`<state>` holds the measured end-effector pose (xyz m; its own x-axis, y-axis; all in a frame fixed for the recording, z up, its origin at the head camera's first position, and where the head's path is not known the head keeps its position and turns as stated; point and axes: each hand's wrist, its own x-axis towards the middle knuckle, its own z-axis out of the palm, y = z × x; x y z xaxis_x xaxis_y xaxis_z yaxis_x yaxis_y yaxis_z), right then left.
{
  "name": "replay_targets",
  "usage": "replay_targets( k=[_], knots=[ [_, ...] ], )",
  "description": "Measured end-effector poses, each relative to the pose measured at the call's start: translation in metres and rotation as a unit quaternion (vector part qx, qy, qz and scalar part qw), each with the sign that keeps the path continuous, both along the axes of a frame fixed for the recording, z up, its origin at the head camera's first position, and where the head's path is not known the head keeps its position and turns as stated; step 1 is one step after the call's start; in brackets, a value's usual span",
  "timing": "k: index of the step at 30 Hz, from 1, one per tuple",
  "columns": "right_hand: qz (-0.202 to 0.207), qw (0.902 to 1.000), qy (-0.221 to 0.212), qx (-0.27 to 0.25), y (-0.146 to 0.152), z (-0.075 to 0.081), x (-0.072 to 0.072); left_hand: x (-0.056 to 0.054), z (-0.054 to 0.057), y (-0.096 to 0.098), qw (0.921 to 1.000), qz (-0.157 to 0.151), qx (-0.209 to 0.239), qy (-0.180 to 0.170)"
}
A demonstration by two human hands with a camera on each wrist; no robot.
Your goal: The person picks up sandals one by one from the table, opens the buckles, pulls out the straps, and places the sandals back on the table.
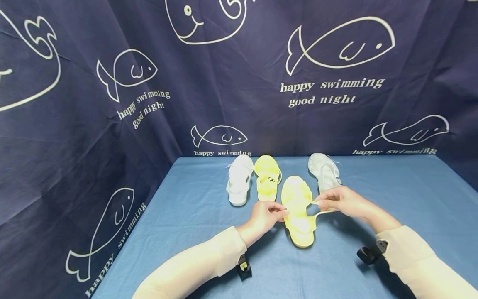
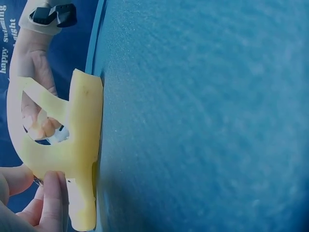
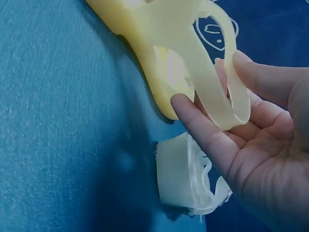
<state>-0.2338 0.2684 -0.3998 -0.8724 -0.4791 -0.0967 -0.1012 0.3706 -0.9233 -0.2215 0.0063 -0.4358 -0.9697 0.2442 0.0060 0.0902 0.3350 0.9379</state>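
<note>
A yellow sandal [image 1: 301,238] lies on the blue table surface, sole down, between both hands. My left hand [image 1: 263,216] is at its left side; in the left wrist view the thumb and fingers pinch a small metal buckle [image 2: 37,181] at the upper's edge. On the other side my right hand [image 1: 344,202] holds the loose ankle strap [image 3: 219,108]. The right wrist view shows that strap bent into a loop, with the thumb on it, the index finger stretched out and the other fingers partly behind it.
Behind the yellow sandal stand a white sandal [image 1: 239,182], a second yellow sandal [image 1: 267,166] and, at right near my right hand, another whitish sandal [image 1: 320,165]. A dark blue curtain [image 1: 261,91] with fish drawings hangs at the back and left edges of the blue table [image 1: 373,174].
</note>
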Motion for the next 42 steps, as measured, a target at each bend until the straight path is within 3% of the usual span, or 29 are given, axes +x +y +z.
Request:
replay_targets(
  k=[5,16,19,24,29,36,42],
  knots=[
    [-0.052,0.9982,0.021,0.023,-0.002,0.004,0.005,0.001,-0.001,-0.001,0.9998,-0.007,0.017,-0.005],
    [-0.096,0.9915,0.07,0.054,-0.008,0.02,0.007,0.002,-0.001,-0.001,0.999,-0.006,0.022,-0.038],
    [-0.116,0.9834,0.103,0.094,-0.011,0.022,0.006,0.003,-0.001,-0.001,0.9988,-0.006,0.029,-0.039],
    [-0.156,0.9581,0.167,0.172,-0.02,0.029,0.002,0.005,0.0,0.001,0.9986,-0.004,0.039,-0.036],
    [-0.178,0.9455,0.2,0.186,-0.03,0.036,-0.006,0.006,0.002,0.003,0.9983,-0.007,0.049,-0.029],
    [-0.179,0.9429,0.205,0.192,-0.047,0.037,-0.024,0.01,0.008,0.002,0.9996,-0.008,0.026,-0.01],
    [-0.184,0.9472,0.148,0.217,-0.06,0.032,-0.036,0.011,0.008,0.001,1.0,-0.009,-0.003,0.004]
  ],
)
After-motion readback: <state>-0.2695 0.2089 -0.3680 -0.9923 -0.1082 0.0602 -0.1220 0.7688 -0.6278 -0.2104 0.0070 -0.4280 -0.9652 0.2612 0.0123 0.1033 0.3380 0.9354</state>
